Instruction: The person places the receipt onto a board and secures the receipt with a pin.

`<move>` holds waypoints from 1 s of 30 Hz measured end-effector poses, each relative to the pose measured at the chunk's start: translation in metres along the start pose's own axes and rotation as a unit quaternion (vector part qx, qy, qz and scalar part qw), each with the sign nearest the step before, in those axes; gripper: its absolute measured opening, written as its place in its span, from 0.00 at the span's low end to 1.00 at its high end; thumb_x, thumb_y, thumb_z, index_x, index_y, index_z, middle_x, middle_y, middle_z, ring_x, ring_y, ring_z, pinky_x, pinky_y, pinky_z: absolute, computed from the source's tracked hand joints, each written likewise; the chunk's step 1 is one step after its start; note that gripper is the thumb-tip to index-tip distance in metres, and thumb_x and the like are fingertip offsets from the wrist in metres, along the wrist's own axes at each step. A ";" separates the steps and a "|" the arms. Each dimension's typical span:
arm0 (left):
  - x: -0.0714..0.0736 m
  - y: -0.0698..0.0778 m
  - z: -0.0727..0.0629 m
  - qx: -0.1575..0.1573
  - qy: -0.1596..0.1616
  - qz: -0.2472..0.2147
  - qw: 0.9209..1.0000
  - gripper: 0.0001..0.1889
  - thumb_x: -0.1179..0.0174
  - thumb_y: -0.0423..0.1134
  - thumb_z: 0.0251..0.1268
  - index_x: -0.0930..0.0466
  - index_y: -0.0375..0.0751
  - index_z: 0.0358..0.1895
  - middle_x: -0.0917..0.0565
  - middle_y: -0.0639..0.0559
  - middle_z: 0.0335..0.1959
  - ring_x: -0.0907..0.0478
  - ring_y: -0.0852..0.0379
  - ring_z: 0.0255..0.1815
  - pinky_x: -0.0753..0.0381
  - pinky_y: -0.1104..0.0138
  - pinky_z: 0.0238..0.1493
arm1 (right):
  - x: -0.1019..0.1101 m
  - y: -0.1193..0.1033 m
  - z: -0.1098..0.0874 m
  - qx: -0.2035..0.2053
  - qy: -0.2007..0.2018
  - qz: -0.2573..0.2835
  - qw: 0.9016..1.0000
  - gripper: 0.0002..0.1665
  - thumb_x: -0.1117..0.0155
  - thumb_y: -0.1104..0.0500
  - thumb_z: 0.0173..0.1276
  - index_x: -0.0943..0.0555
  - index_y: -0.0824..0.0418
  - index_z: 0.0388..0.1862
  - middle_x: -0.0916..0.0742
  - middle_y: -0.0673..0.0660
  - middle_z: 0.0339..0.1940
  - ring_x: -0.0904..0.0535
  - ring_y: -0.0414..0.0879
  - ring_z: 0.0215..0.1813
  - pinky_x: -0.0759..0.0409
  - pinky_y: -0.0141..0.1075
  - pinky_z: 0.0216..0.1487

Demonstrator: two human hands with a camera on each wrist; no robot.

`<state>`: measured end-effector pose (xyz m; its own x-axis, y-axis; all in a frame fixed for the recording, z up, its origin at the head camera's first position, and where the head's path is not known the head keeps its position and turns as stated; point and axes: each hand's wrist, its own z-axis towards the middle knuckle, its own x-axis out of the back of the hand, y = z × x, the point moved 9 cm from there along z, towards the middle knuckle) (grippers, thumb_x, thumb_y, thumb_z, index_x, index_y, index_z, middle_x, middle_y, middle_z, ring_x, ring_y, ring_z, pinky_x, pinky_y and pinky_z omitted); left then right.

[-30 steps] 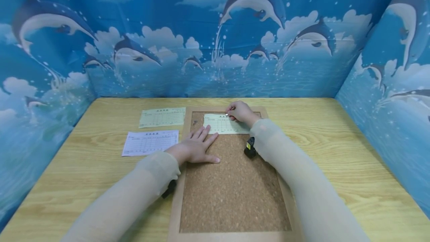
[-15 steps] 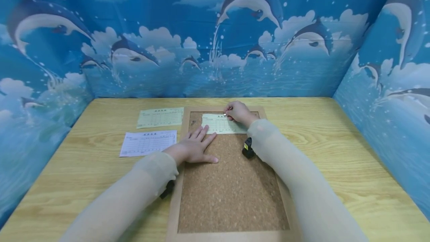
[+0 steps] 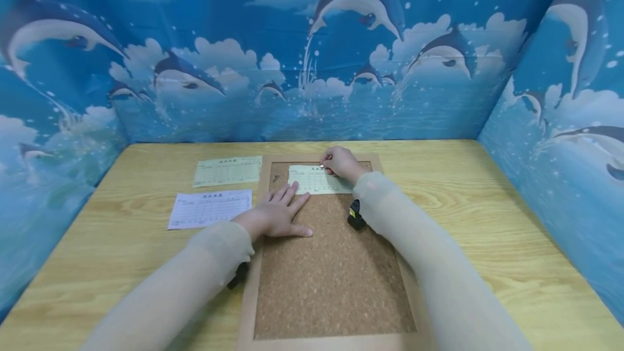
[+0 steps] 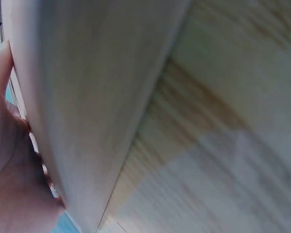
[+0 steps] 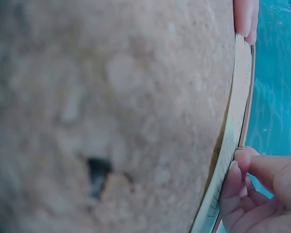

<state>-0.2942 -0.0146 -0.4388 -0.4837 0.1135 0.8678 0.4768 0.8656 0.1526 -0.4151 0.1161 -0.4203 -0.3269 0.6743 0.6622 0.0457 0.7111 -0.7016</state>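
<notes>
On a wood-framed cork board (image 3: 336, 270) lies a pale green printed form (image 3: 317, 180), near the board's top. My left hand (image 3: 280, 214) rests flat with spread fingers on the board's left side, fingertips on the form's lower left edge. At the form's top edge my right hand (image 3: 343, 164) pinches a small shiny thumbtack (image 3: 322, 166) between thumb and finger. The right wrist view shows the thumbtack's thin metal edge (image 5: 240, 148) at the fingertips; its point is hidden. In the left wrist view part of my left hand (image 4: 14, 160) shows beside the board's frame.
Left of the board, another green form (image 3: 227, 171) and a white-lilac form (image 3: 210, 209) lie on the wooden table (image 3: 487, 221). Small shiny bits (image 3: 276, 177) sit at the board's upper left. A dolphin-print curtain (image 3: 292, 69) encloses the back and sides.
The head view has shifted slightly, so everything appears a little further left. Both hands keep their places on the board, the right one still pinching the thumbtack.
</notes>
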 end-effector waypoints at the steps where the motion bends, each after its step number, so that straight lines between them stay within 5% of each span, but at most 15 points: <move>1: 0.000 -0.001 0.000 0.001 -0.001 -0.001 1.000 0.50 0.61 0.76 0.54 0.66 0.56 0.75 0.73 0.45 0.74 0.74 0.47 0.73 0.65 0.50 0.69 | -0.001 -0.001 0.000 0.001 -0.001 0.000 1.000 0.09 0.50 0.61 0.73 0.21 0.61 0.39 0.20 0.56 0.23 0.28 0.43 0.23 0.28 0.33 0.25; 11: 0.002 -0.005 -0.008 -0.001 -0.004 -0.005 1.000 0.51 0.61 0.77 0.54 0.65 0.53 0.75 0.72 0.44 0.74 0.74 0.47 0.73 0.65 0.50 0.69 | -0.005 -0.007 0.001 0.001 -0.013 0.022 1.000 0.09 0.50 0.62 0.73 0.21 0.62 0.39 0.21 0.56 0.23 0.29 0.43 0.23 0.28 0.34 0.25; 21: -0.011 -0.015 0.007 0.018 -0.013 0.019 1.000 0.51 0.63 0.80 0.50 0.71 0.61 0.74 0.76 0.49 0.73 0.76 0.48 0.73 0.66 0.50 0.69 | -0.007 -0.006 0.001 0.007 -0.014 0.021 1.000 0.10 0.50 0.62 0.73 0.22 0.62 0.37 0.21 0.56 0.22 0.29 0.43 0.22 0.28 0.33 0.25; 30: -0.008 -0.005 0.010 0.003 -0.001 0.015 1.000 0.51 0.63 0.79 0.51 0.70 0.60 0.74 0.76 0.48 0.73 0.76 0.47 0.73 0.66 0.49 0.69 | 0.001 -0.001 -0.003 0.006 -0.007 -0.018 1.000 0.12 0.53 0.60 0.75 0.21 0.62 0.42 0.19 0.57 0.24 0.27 0.44 0.23 0.27 0.35 0.29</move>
<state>-0.2996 -0.0153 -0.4515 -0.4715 0.1408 0.8706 0.4861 0.8652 0.1233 -0.4124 0.1165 -0.4176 -0.3407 0.6459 0.6832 0.0222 0.7320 -0.6809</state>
